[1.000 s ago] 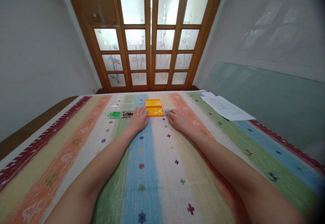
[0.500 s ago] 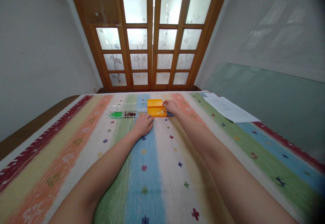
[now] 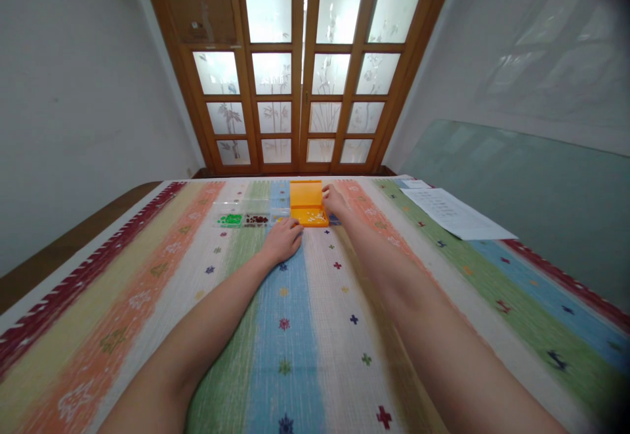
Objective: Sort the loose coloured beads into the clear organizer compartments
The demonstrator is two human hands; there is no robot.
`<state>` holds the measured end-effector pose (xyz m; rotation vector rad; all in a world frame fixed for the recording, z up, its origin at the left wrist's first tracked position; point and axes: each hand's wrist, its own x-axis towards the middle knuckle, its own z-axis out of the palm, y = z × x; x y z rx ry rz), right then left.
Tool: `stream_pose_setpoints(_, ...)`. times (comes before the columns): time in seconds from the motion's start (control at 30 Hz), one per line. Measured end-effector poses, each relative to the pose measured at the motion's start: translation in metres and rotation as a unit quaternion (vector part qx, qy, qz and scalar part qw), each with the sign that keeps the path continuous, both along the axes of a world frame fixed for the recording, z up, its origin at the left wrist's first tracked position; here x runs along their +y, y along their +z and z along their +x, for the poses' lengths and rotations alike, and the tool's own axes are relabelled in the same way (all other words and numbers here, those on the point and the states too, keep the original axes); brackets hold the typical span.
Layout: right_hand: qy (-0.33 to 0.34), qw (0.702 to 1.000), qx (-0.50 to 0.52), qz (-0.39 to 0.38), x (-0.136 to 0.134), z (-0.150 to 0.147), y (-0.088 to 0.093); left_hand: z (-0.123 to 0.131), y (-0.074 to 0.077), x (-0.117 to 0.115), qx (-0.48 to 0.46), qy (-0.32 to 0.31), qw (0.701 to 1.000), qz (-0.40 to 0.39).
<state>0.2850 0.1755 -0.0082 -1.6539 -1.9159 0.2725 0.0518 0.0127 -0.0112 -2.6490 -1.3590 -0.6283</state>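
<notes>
An orange hinged plastic box point(image 3: 309, 221) stands on the table with its lid point(image 3: 306, 194) tilted up at the back. Small white pieces point(image 3: 315, 215) are scattered in its base. My left hand point(image 3: 284, 239) rests at the box's front left corner, fingers bent against it. At the lid's right edge, my right hand point(image 3: 333, 199) is closed, with its fingertips on that edge. Left of the box lies a clear compartment tray point(image 3: 237, 205) holding green pieces point(image 3: 230, 219) and dark red-brown pieces point(image 3: 256, 220). A compartment with yellow bits is partly hidden by my left hand.
A striped, patterned cloth point(image 3: 295, 342) covers the table. Sheets of paper point(image 3: 455, 214) lie at the right, near a pale green glass panel point(image 3: 522, 184) by the wall. Wooden doors with frosted panes point(image 3: 325, 69) stand beyond the far edge.
The box's lid has swung further upright, with my right hand moving up at its edge. My left hand stays at the box's corner. The whole view has shifted slightly.
</notes>
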Motion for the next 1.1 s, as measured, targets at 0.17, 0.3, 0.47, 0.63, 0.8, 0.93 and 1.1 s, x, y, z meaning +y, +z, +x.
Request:
stream_pose_setpoints(0.17,-0.012,0.991,0.127,0.042,-0.015,0.007,0.01,0.0,0.0,0.0,-0.01,0.001,1.0,-0.011)
stream_pose_setpoints(0.3,0.057,0.987,0.142,0.048,-0.029,0.012,0.019,-0.001,0.0,0.0,-0.021,-0.01,1.0,-0.011)
stream_pose_setpoints(0.47,0.107,0.993,0.042,0.04,-0.065,0.005,0.019,-0.002,0.001,0.002,-0.054,-0.003,0.999,-0.003)
stream_pose_setpoints(0.63,0.204,0.964,-0.116,0.123,-0.11,-0.013,0.0,-0.007,0.005,0.003,-0.066,0.04,0.996,0.041)
stream_pose_setpoints(0.8,0.251,0.944,-0.187,0.107,-0.124,-0.02,-0.015,-0.013,0.003,0.007,-0.083,0.095,0.989,0.077)
stream_pose_setpoints(0.93,0.256,0.943,-0.195,0.087,-0.123,-0.02,-0.017,-0.018,-0.004,0.012,-0.079,0.12,0.988,0.06)
stream_pose_setpoints(1.1,0.234,0.948,-0.197,0.092,-0.126,-0.021,-0.016,-0.025,-0.012,0.014,-0.042,0.117,0.992,0.019)
